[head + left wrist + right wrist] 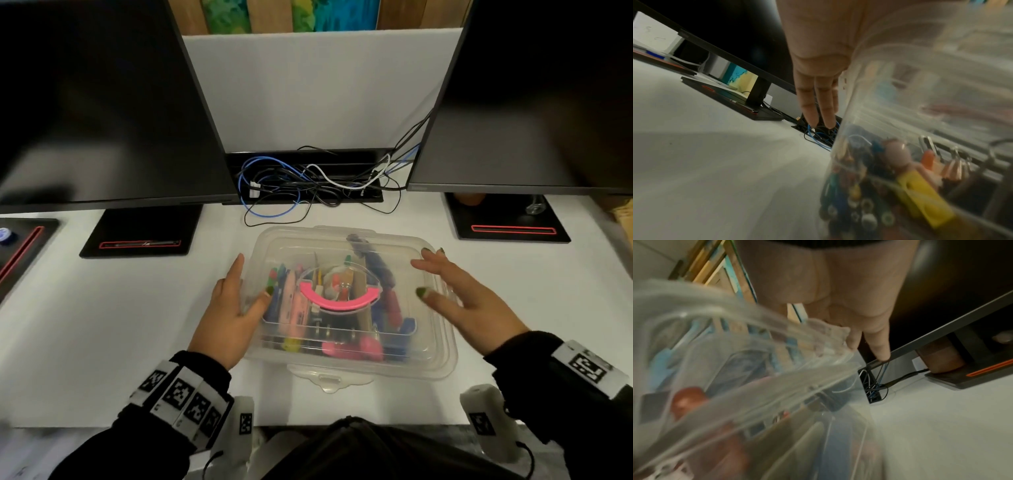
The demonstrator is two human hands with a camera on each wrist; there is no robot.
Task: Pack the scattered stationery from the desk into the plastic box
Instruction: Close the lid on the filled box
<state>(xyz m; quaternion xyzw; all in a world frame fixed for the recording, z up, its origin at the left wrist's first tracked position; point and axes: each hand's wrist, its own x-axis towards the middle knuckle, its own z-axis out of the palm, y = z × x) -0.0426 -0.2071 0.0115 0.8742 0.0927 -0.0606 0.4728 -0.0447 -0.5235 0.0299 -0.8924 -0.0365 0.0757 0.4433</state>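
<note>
- Head view: plastic box point(346, 368), lid on, is sitting mid-desk point(102, 325).
- Left hand point(229, 308), fingers straight, is touching its left wall.
- Right hand point(462, 294), fingers spread wide, is hovering at its right rim.

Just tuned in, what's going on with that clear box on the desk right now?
A person has both hands at the plastic box, which sits on the white desk with its lid on and pens and other stationery inside. The left hand lies flat against the box's left side, thumb on the lid. The right hand is open over the right edge; contact is unclear. No loose stationery shows on the desk.
</note>
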